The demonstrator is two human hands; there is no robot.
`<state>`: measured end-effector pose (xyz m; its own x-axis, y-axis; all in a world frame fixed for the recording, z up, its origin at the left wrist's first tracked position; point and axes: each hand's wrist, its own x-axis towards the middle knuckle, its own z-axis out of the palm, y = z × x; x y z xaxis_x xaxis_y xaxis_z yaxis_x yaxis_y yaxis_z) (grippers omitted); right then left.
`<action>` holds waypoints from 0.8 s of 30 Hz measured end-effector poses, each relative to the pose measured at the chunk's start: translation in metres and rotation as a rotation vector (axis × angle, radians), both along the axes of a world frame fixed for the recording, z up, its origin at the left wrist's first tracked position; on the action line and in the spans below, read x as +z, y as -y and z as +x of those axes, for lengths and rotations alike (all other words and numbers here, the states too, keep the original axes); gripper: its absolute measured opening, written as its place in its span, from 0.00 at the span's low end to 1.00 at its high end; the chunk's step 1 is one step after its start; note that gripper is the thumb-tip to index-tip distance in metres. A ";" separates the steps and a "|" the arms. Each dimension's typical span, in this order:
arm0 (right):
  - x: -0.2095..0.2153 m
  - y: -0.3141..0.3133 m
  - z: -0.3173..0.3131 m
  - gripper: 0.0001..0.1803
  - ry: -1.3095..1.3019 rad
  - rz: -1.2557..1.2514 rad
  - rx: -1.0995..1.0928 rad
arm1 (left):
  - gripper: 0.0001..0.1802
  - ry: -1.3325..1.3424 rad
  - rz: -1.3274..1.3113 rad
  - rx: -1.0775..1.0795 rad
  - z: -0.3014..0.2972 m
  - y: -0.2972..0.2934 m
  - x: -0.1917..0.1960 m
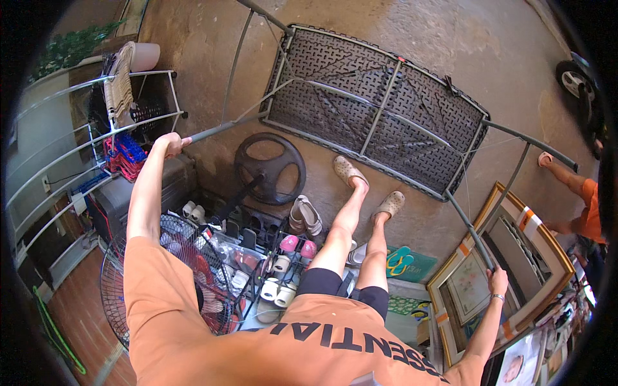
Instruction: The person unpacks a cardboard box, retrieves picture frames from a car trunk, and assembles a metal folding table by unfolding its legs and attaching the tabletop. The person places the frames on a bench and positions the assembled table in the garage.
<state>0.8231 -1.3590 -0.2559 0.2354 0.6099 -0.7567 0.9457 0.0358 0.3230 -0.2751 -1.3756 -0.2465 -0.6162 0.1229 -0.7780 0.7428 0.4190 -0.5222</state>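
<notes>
A folding table (335,67) lies upside down on the floor ahead of me, its dark, woven-patterned underside facing up and its grey metal legs unfolded. My left hand (170,145) is closed around the end of a leg tube at the table's left. At the right, my right hand (497,282) is wrapped round another leg tube (470,231) of the same table. Both arms are spread wide. My feet, in beige clogs (347,170), stand close to the table's near edge.
A floor fan (168,276), a shoe rack with several pairs of shoes (280,283) and a steering-wheel-shaped base (270,168) are near my left. Framed pictures (444,289) lean by my right hand. Clothes hangers (119,90) hang on a rack. Another person's leg (560,172) shows far right, near a wheel (575,80).
</notes>
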 end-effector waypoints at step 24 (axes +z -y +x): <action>0.004 0.032 0.042 0.35 -1.038 0.265 -0.341 | 0.22 0.765 0.848 0.591 0.609 0.133 -0.102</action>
